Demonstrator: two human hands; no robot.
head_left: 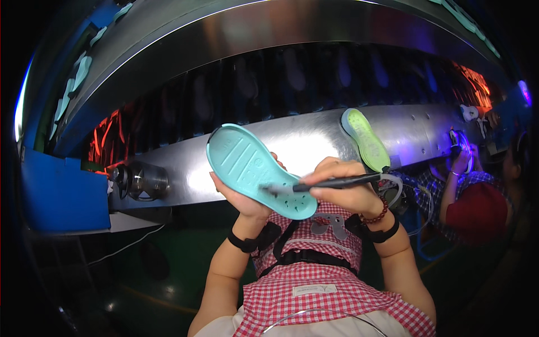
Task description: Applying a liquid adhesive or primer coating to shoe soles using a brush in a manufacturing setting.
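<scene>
red-and-white checked apron (314,275), black wristbands (242,243), dark red beaded bracelet (384,210)

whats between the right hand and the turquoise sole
In the head view, a dark-handled brush spans that stretch: the right hand grips its handle, and its tip points at the inner face of the turquoise sole.

Left hand (247,206): partly hiding behind turquoise shoe sole (240,162)
Brush bristles (271,189): blurring
Checked apron (314,275): running off at six o'clock

Both hands (246,205) (349,194) grip, forearms (227,269) (400,258) converging forward.
</scene>
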